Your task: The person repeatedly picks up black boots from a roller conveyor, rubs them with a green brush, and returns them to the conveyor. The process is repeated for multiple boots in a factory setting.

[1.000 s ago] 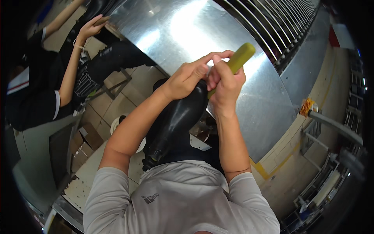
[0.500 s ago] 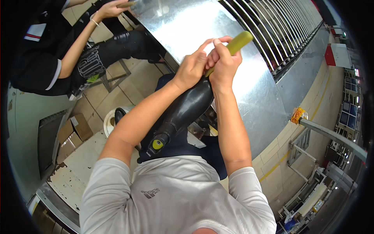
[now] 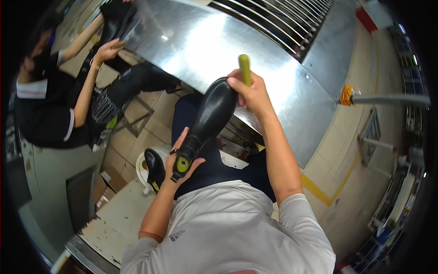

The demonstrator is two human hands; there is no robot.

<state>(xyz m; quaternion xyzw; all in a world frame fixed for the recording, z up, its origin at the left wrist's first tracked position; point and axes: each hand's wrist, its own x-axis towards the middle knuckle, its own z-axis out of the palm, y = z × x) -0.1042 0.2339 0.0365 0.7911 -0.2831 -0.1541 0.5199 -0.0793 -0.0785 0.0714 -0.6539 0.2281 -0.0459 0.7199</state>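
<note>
A glossy black shoe [image 3: 213,112] slants across my lap, its rounded toe against the edge of the metal table and its heel end towards me. At the heel end a round yellow-green insert shows. My left hand [image 3: 169,164] cups this end from below, fingers up one side and thumb on the other. Up at the toe, my right hand [image 3: 253,93] grips a tool with a yellow-green handle [image 3: 244,68], which points up out of the fist. The thumb rests by the toe edge; the tool's working end is hidden.
A shiny metal table [image 3: 283,105] with a barred roller section [image 3: 278,23] lies ahead. At left a co-worker [image 3: 50,109] handles another black shoe [image 3: 114,23]. A second shoe [image 3: 155,166] stands in a white bucket [image 3: 142,171]. A grey pole [image 3: 388,99] juts in from the right.
My left hand has left the toe and tool and now supports the heel end. The right hand has shifted left with the handle turned more upright. The view has swung too.
</note>
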